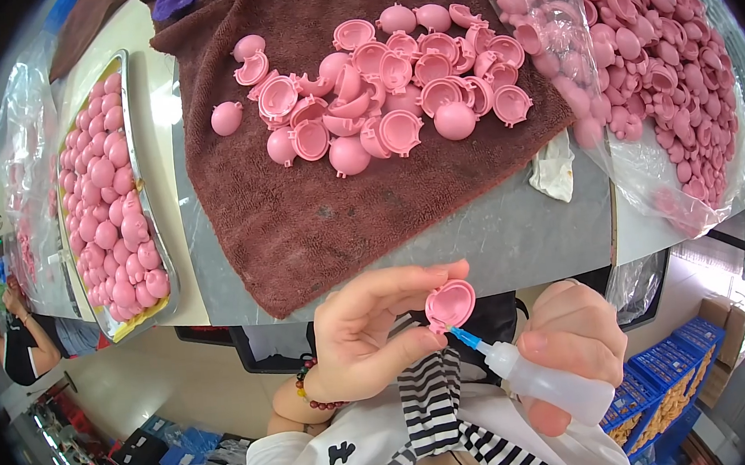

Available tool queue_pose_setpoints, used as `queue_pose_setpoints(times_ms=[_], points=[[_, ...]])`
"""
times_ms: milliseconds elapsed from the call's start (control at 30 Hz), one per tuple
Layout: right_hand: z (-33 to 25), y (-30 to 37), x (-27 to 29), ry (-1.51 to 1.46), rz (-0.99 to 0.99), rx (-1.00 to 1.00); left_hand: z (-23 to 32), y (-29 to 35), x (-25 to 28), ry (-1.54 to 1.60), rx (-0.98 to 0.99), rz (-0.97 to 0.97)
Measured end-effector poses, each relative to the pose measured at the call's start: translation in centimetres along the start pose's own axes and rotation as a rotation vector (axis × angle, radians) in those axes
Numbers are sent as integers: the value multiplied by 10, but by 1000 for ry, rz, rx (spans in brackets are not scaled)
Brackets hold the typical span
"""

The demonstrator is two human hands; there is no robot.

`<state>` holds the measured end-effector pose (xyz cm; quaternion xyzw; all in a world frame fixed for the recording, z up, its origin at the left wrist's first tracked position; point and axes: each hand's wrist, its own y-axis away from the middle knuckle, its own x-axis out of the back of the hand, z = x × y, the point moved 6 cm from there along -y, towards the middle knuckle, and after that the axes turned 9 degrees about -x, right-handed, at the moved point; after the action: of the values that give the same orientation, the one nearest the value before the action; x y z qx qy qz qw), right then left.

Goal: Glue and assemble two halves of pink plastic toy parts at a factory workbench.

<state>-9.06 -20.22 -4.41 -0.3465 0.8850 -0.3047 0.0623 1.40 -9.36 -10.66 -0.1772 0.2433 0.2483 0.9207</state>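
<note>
while pinched at the rim between thumb and fingers of left hand, pink half-shell held near, just above lap. right hand wrapped around small squeeze bottle, blue nozzle touching shell's edge. likely light, stiff, thin plastic; best gripped by rim. more shells heaped far on brown towel.

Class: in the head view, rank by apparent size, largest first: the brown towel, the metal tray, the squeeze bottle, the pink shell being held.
1. brown towel
2. metal tray
3. squeeze bottle, though nearness to the camera enlarges it
4. pink shell
</note>
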Motion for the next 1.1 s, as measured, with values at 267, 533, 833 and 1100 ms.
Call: queue_pose_setpoints(times_ms=[267,533,833,1100], points=[[-1,-1,5,27,-35,6,-1,1,0,22,4,15],[-1,-3,-2,71,-125,24,1,0,0,0,-13,10],[-1,-2,0,63,-96,56,1,-1,1,5,4,27],[1,-2,-1,71,-58,79,3,0,1,-55,-25,34]])
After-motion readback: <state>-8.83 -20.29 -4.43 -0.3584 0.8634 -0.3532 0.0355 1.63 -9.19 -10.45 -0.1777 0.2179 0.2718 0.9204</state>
